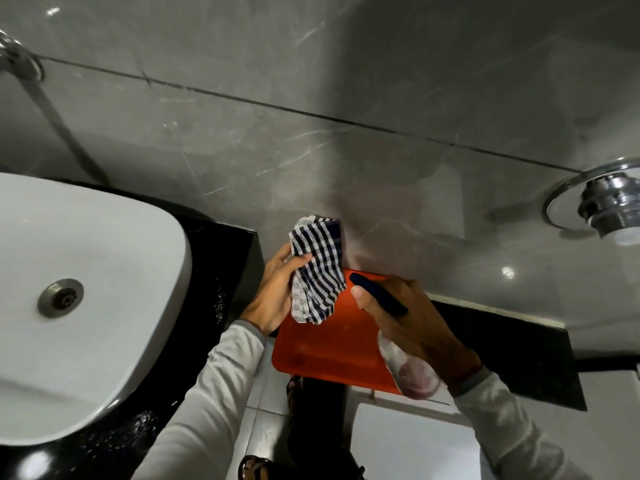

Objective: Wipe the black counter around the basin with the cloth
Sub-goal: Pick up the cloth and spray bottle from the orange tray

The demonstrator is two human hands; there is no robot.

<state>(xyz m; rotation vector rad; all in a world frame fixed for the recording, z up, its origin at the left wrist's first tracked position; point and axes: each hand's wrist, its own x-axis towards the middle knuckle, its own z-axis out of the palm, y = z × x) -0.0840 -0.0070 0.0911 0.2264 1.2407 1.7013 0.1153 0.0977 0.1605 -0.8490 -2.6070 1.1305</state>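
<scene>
The left hand [273, 292] grips a folded checked cloth [317, 268] above an orange tray [325, 351]. The right hand [412, 327] holds a spray bottle [408, 368]. Left of them, a white basin [86, 289] sits on the wet black counter [221, 258].

Cloth [317, 268] woven check; counter [221, 258] glossy black stone; basin [104, 271] smooth ceramic; tray [329, 344] glossy plastic.

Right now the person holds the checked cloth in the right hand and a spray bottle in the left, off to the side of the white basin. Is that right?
Not quite: the hands are swapped. The head view shows the checked cloth in the left hand and the spray bottle in the right hand, off to the side of the white basin.
</scene>
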